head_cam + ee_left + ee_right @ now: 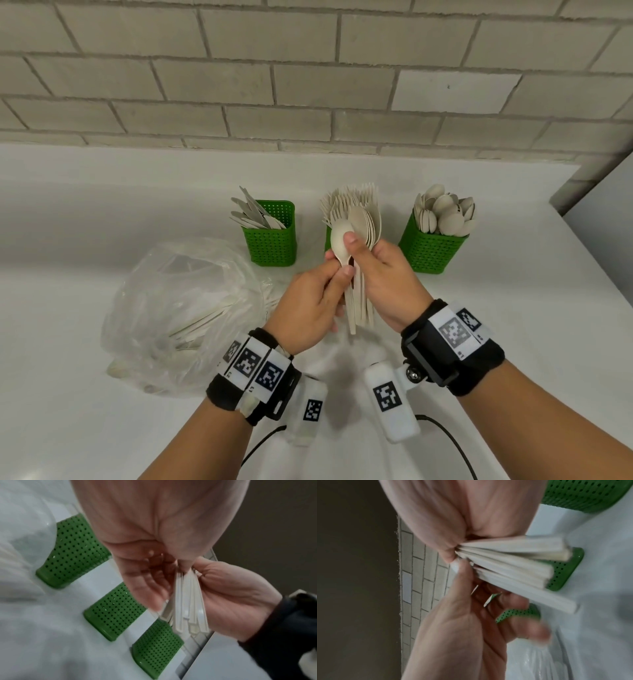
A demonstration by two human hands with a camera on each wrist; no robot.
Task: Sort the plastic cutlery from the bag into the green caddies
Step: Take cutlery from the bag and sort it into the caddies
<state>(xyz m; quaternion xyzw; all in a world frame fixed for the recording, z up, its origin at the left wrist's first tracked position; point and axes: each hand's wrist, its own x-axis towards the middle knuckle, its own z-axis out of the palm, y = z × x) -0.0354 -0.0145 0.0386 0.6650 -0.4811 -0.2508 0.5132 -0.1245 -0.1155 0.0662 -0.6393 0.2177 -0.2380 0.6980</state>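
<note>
- Three caddies along the far side already hold cutlery: knives left [270,233], forks middle [328,240], spoons right [432,246].
- Right hand [383,277] grips a spoon bundle [359,274]; left hand [315,298] pinches one spoon [340,240] of it.
- Bag [181,308], near left, still holds pieces, so sorting seems unfinished.

- A wall [308,68] of pale grey-beige bricks laid in running bond with darker mortar lines fills the view from 9 o'clock through 12 to 3 o'clock.
- A white, matte countertop [102,205] meets the foot of the wall and spreads down toward 6 o'clock.
- At 3 o'clock, the counter ends beside a flat pale grey panel [609,212].
- Light is soft and even, with faint shadows on the counter near 6 o'clock.
</note>
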